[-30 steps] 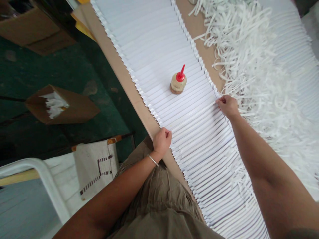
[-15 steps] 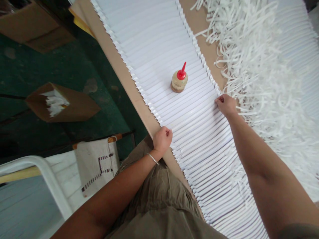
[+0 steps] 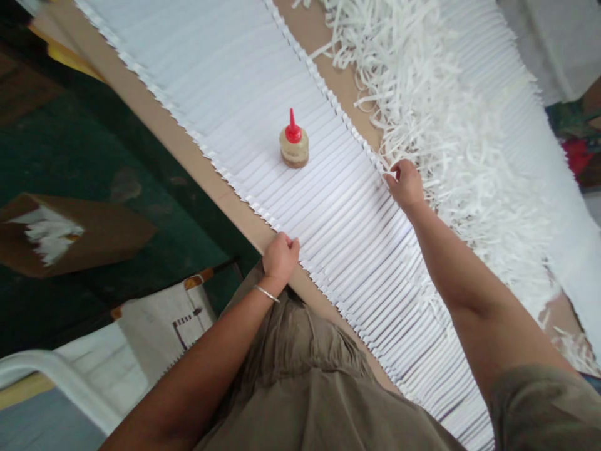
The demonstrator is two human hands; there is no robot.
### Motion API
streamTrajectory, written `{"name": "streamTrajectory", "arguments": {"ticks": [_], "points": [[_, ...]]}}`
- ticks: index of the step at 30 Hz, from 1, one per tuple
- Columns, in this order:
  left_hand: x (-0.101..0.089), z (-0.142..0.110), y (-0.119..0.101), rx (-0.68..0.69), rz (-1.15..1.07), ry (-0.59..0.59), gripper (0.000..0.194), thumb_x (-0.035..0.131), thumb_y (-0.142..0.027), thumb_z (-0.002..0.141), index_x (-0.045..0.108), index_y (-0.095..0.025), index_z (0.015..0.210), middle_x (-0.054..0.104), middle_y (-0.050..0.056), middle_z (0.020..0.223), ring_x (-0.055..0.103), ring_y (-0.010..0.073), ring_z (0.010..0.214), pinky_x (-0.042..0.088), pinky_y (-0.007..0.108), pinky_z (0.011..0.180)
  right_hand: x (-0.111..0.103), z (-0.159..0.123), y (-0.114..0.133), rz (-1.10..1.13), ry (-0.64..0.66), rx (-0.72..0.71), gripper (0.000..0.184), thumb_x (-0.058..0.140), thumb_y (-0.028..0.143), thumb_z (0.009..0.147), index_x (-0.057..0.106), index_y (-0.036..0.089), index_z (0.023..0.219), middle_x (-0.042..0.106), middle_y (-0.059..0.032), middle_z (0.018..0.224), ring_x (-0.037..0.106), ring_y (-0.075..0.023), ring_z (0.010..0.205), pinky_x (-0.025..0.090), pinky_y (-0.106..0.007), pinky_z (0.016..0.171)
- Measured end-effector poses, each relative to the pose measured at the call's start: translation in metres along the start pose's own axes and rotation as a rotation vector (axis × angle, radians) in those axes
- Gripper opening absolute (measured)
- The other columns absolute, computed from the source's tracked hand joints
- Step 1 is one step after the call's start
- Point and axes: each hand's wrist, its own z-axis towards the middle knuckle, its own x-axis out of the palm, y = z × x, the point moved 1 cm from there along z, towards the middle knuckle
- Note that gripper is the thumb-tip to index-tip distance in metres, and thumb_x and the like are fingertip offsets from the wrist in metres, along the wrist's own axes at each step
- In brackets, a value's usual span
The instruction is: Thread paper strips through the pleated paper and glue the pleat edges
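Observation:
Overlapping white paper sheets [image 3: 244, 125] lie fanned in a long row, with small notched folds along both side edges. At the near edge, my left hand [image 3: 282, 258] is closed, thumb against the curled fingers, on the end of a sheet. Across the row my right hand [image 3: 404, 186] pinches a small white paper end between thumb and forefinger at the opposite edge. What lies inside the left fist is hidden. A squat clear bottle [image 3: 295, 153] with a red pointed nozzle stands upright on the sheets, beyond both hands.
A heap of loose white paper strips [image 3: 451, 131] lies right of the row, beside more fanned sheets [image 3: 530, 163]. The brown tabletop [image 3: 188, 166] ends near my waist. Left on the green floor stands a cardboard box [image 3: 103, 241] holding white scraps, near a cloth-covered seat [image 3: 154, 326].
The view has shifted, so the bottle and the row appear further left. My right thumb and forefinger look slightly more parted. My left hand stays closed at the near edge.

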Motion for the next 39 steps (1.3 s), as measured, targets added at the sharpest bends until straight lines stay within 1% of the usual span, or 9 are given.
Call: {"name": "streamTrajectory", "arguments": {"ticks": [7,10,13,18,22,26,29,33,39], "points": [[-0.002,-0.011,0.045,0.157,-0.179,-0.008,0.015,0.054,-0.036,0.094,0.058,-0.021,0.096,0.068,0.004,0.079,0.067,0.0231,0.075,0.047,0.030,0.071,-0.099,-0.164,-0.087,-0.038,0.460,0.134,0.023,0.058,0.038,0.087,0.069,0.019,0.080,0.067,-0.0046,0.079,0.058,-0.0181,0.072,0.041,-0.029,0.070],[0.000,-0.020,0.050,0.190,-0.249,0.059,0.016,0.054,-0.037,0.093,0.057,-0.022,0.095,0.065,0.002,0.072,0.065,0.0215,0.068,0.046,0.029,0.066,-0.104,-0.231,-0.092,-0.027,0.539,0.287,0.033,0.058,0.048,0.088,0.064,0.020,0.072,0.062,-0.0024,0.068,0.055,-0.0173,0.064,0.038,-0.029,0.066],[0.002,-0.028,0.039,0.236,-0.287,0.104,0.014,0.054,-0.035,0.092,0.057,-0.022,0.096,0.065,0.001,0.071,0.065,0.0204,0.066,0.047,0.028,0.064,-0.085,-0.261,-0.073,0.027,0.383,0.430,0.039,0.054,0.057,0.091,0.060,0.022,0.075,0.058,-0.0011,0.065,0.054,-0.0179,0.063,0.037,-0.029,0.064],[-0.002,-0.041,0.009,0.367,-0.283,0.145,0.010,0.053,-0.027,0.092,0.059,-0.021,0.097,0.067,0.001,0.074,0.066,0.0187,0.072,0.048,0.027,0.068,-0.050,-0.248,-0.032,0.056,0.189,0.503,0.028,0.055,0.047,0.091,0.063,0.022,0.081,0.062,-0.0045,0.073,0.057,-0.0205,0.068,0.041,-0.031,0.065],[-0.014,-0.062,-0.018,0.498,-0.282,0.179,0.016,0.049,-0.026,0.096,0.063,-0.020,0.101,0.070,0.005,0.088,0.068,0.0191,0.081,0.052,0.030,0.077,-0.051,-0.234,0.008,0.079,0.172,0.344,0.017,0.057,0.033,0.088,0.066,0.021,0.080,0.069,-0.0118,0.092,0.062,-0.0246,0.084,0.046,-0.036,0.078],[-0.019,-0.089,-0.058,0.774,-0.363,0.220,0.034,0.046,-0.021,0.097,0.066,-0.022,0.125,0.065,0.011,0.134,0.062,0.0215,0.125,0.050,0.034,0.104,-0.063,-0.234,0.072,0.323,0.472,-0.085,0.007,0.059,0.025,0.089,0.065,0.022,0.087,0.073,-0.0060,0.084,0.066,-0.0219,0.083,0.045,-0.038,0.091],[-0.016,-0.095,-0.077,0.739,-0.420,0.348,0.034,0.049,-0.021,0.095,0.070,-0.022,0.122,0.073,0.010,0.119,0.069,0.0219,0.110,0.054,0.032,0.094,-0.073,-0.231,0.110,0.525,0.660,-0.217,0.007,0.057,0.020,0.090,0.064,0.023,0.090,0.072,-0.0007,0.076,0.066,-0.0175,0.074,0.046,-0.034,0.087],[-0.016,-0.085,-0.061,0.560,-0.476,0.546,0.024,0.054,-0.031,0.094,0.075,-0.020,0.090,0.071,0.004,0.077,0.063,0.0171,0.064,0.049,0.027,0.061,-0.082,-0.219,0.116,0.580,0.697,-0.146,0.015,0.056,0.028,0.094,0.065,0.023,0.084,0.070,-0.0008,0.074,0.062,-0.0162,0.069,0.046,-0.029,0.072],[-0.022,-0.063,0.001,0.307,-0.641,0.552,0.028,0.059,-0.042,0.088,0.071,-0.017,0.086,0.056,-0.002,0.054,0.052,0.0146,0.051,0.040,0.025,0.053,-0.073,-0.193,0.085,0.577,0.771,-0.030,0.029,0.056,0.046,0.095,0.066,0.022,0.082,0.068,0.0000,0.072,0.060,-0.0156,0.067,0.045,-0.028,0.065]]}}
